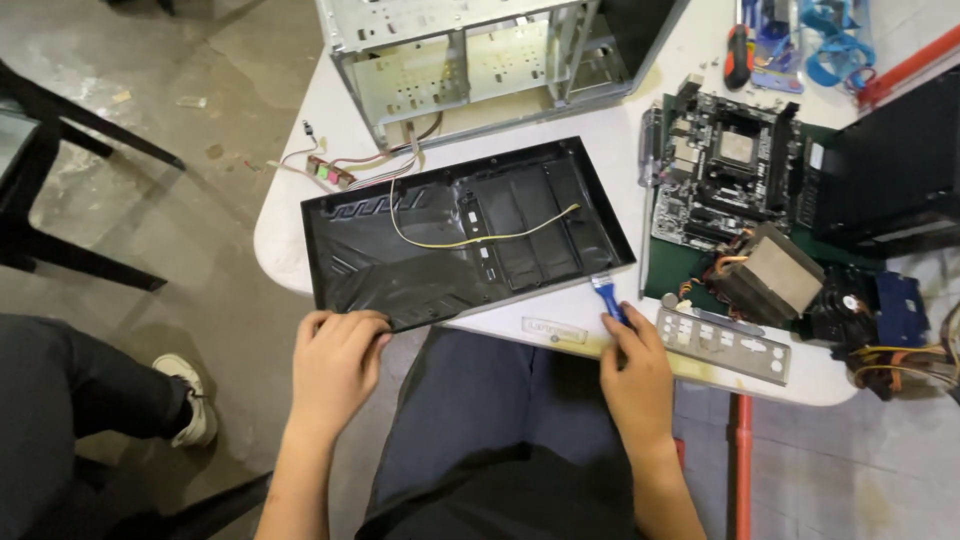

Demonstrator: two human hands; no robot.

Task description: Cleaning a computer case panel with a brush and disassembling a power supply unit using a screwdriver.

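Two hands are at the near edge of one white table (300, 230). One left hand (335, 365) lies curled over the near edge of one black panel (470, 235), holding it down. One yellow wire (480, 238) runs across that panel. One right hand (638, 375) is closed around one small blue brush (607, 297), just beside the panel's corner. One green board (725, 170), one silver plate (722, 343) and one metal case (470, 60) lie on the table too.

Head view, steeply down, near table (300, 215)
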